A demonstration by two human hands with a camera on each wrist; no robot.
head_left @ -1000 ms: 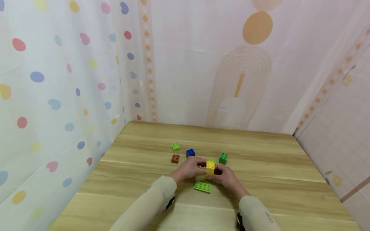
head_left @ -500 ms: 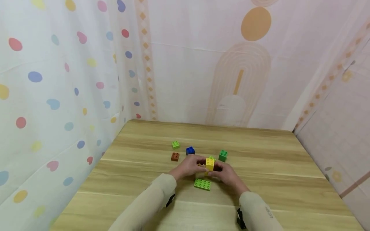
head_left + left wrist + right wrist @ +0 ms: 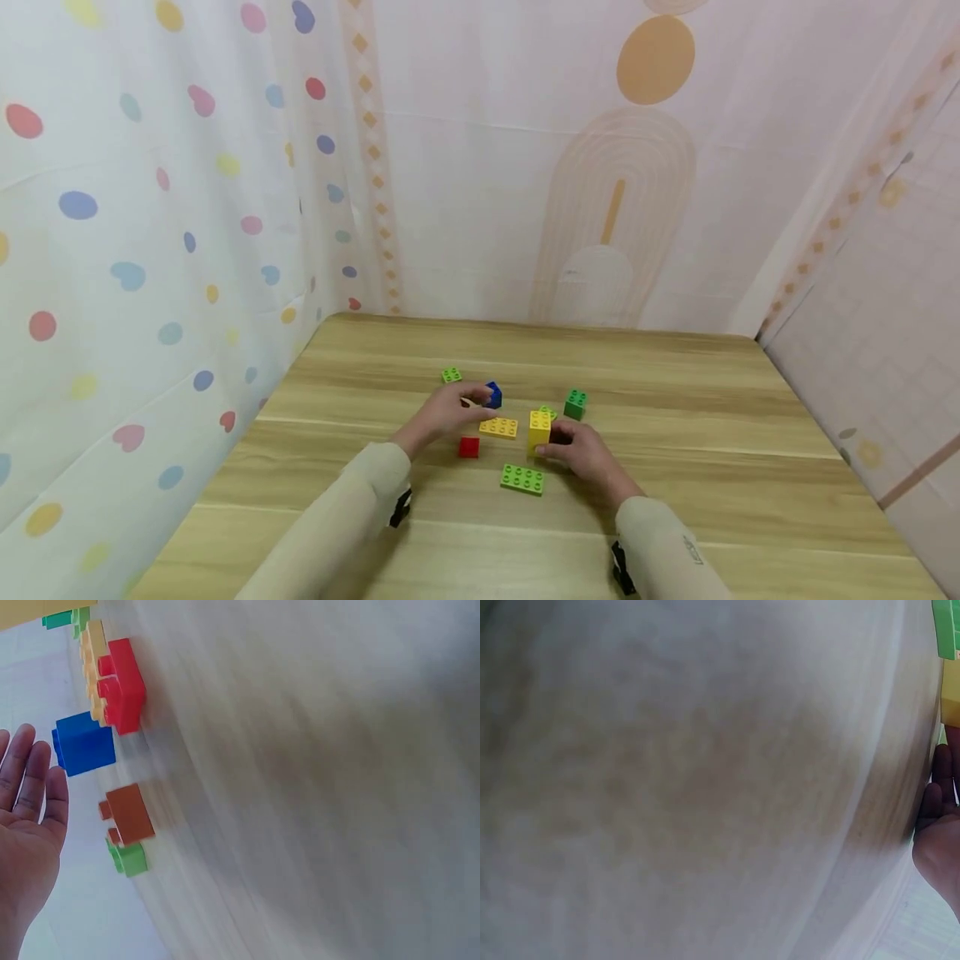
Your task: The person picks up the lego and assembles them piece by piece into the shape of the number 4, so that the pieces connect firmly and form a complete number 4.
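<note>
My right hand (image 3: 585,452) holds a tall yellow toy brick (image 3: 539,433) between thumb and fingers. Part of that brick (image 3: 951,694) shows at the right edge of the right wrist view. My left hand (image 3: 448,410) is off the yellow brick, fingers spread, just left of a blue brick (image 3: 493,395). Its open palm shows in the left wrist view, close to the blue brick (image 3: 85,744). A flat yellow brick (image 3: 498,427) and a red brick (image 3: 469,447) lie between the hands. In the head view, the left hand mostly hides the brown brick (image 3: 131,814).
A flat lime brick (image 3: 522,480) lies nearest the body. Beyond the hands are a dark green brick (image 3: 576,404), a small lime brick (image 3: 451,375), and another lime piece (image 3: 549,412) partly behind the tall yellow one. Curtains (image 3: 480,208) stand behind the wooden table (image 3: 675,400).
My left hand has let go of the tall yellow brick and moved left toward the blue one, uncovering the red and flat yellow bricks. My right hand keeps its hold.
</note>
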